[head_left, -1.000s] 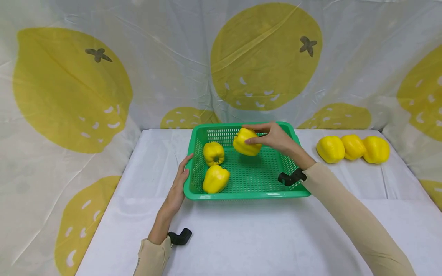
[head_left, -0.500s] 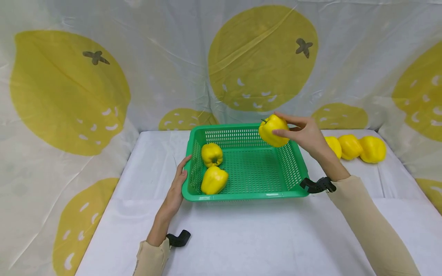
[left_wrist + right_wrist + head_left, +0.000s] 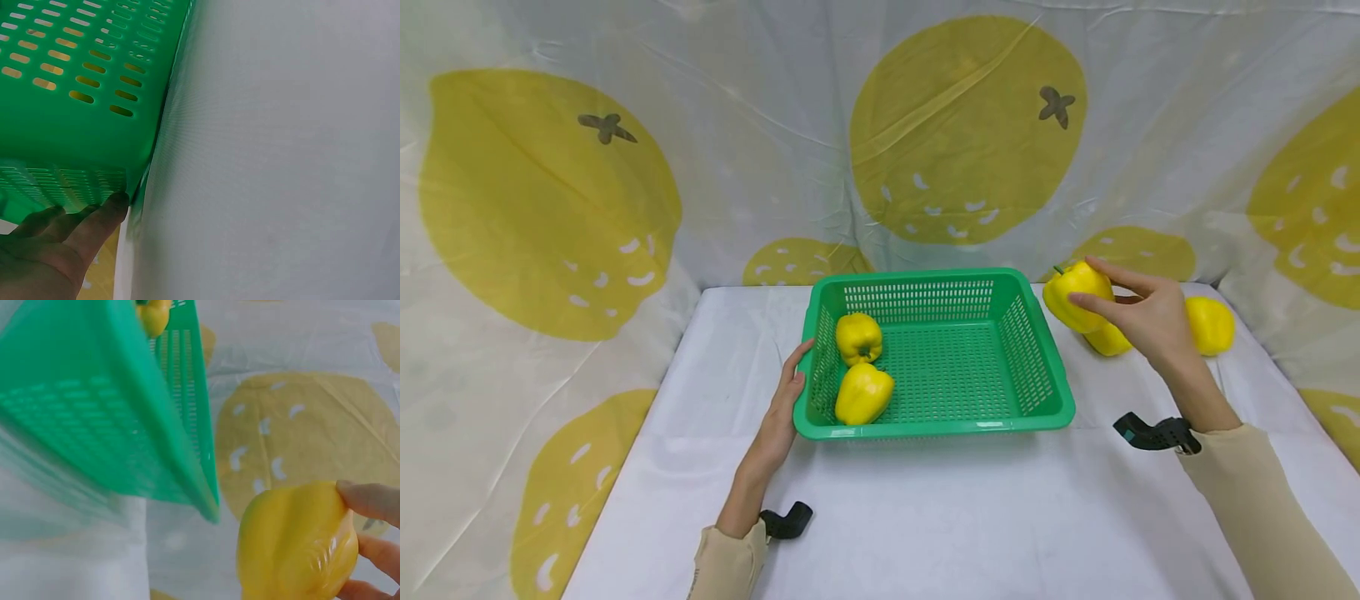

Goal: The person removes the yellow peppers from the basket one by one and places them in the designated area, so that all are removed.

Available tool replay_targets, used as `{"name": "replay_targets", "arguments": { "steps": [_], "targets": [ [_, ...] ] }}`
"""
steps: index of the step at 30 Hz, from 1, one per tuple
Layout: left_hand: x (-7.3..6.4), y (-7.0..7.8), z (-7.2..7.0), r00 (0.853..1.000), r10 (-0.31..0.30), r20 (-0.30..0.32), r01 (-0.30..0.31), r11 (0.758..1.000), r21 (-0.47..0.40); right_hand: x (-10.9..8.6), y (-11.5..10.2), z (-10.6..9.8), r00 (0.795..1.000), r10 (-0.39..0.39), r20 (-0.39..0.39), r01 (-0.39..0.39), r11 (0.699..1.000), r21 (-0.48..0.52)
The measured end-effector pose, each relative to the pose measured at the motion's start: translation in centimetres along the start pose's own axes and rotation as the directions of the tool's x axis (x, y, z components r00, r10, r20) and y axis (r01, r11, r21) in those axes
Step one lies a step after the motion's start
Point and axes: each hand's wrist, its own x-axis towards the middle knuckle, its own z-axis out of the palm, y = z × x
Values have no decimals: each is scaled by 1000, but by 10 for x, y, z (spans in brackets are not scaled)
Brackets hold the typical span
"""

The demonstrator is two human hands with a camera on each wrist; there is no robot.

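My right hand [image 3: 1153,321] pinches a yellow bell pepper [image 3: 1070,293] between thumb and fingers, its green stem pointing up and left. In the head view it is right of the green plastic basket [image 3: 932,427], above the table. The right wrist view shows the held bell pepper [image 3: 297,544] beside the basket's end wall. My left hand [image 3: 778,417] rests against the basket's left side; in the left wrist view its fingers [image 3: 94,228] lie fairly straight along the outer wall. Inside the basket, at its left end, lie two yellow bell peppers, one rear [image 3: 859,336] and one front [image 3: 863,396].
On the table right of the basket, one yellow bell pepper [image 3: 1107,340] shows partly under the held one and another bell pepper [image 3: 1210,325] lies beyond my hand. A white tablecloth [image 3: 940,517] covers the table. A lemon-print curtain [image 3: 760,150] hangs behind.
My right hand has lifted the bell pepper from over the basket and carried it right, past the basket's right rim. The left hand stays at the basket's left side.
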Motion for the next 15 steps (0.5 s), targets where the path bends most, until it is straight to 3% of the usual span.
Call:
{"name": "replay_targets", "arguments": {
  "steps": [7, 15],
  "targets": [
    [0, -1, -1, 1000, 6, 0, -6, 1000, 7, -15, 22, -13, 997, 38, -68, -45, 994, -100],
    [0, -1, 0, 1000, 1, -4, -1, 1000, 9, -31, 54, -26, 985, 133, -113, -150, 974, -167]
  ]
}}
